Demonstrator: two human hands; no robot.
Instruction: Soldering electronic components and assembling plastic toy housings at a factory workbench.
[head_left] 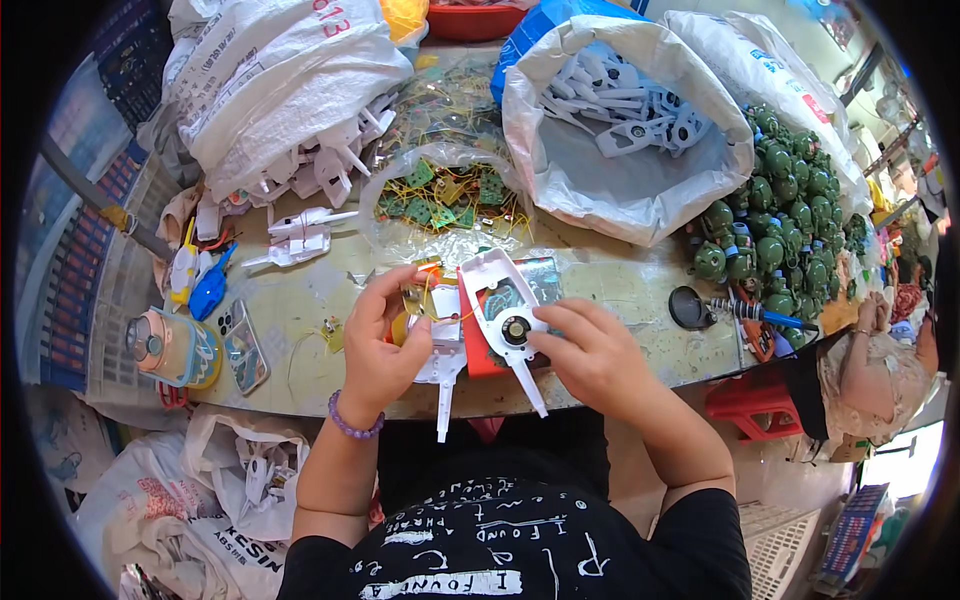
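Observation:
My left hand (385,335), a beaded bracelet at its wrist, is closed in a pinch on a small wired circuit board (420,298), partly hidden by the fingers. Thin wires run from it toward a white plastic shell half (492,275) with a long narrow tail. A round black speaker (516,330) sits in that shell. My right hand (595,355) grips the shell's right edge beside the speaker. Under and beside my left hand lies another white shell part (441,368), its tail toward me. A red flat box or booklet (542,280) is beneath the held shell.
Circuit boards (450,195) fill a clear bag ahead. White shells show in a sack (625,205) at far right and spill from another sack (290,90) at far left. Green round parts (780,210) are heaped right. A bottle (175,348) and phone (243,345) stand left.

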